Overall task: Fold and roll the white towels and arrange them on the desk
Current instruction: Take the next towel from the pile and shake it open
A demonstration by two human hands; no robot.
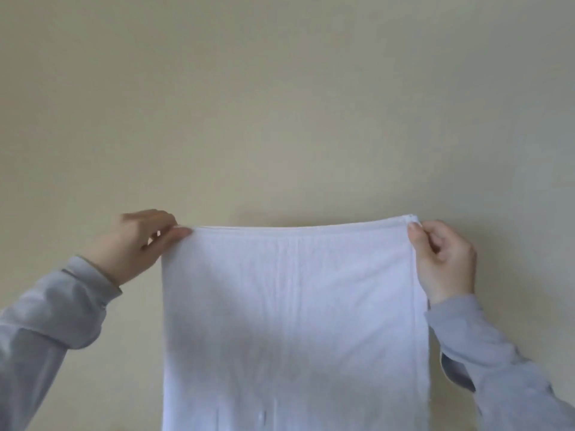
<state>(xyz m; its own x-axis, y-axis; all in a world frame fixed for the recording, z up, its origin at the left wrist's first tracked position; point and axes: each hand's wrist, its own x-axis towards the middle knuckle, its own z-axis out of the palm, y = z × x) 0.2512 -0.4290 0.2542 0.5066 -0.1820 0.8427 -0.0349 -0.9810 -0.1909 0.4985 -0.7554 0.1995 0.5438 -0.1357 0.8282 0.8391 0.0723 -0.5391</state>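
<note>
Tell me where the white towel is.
Head view: the white towel hangs centre-low before the wall, top corners pinched by left hand and right hand.

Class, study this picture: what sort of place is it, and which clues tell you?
Probably an indoor room, though its kind is unclear. A plain cream wall fills the background, and the left hand and right hand hold up a white towel by its top corners.
</note>
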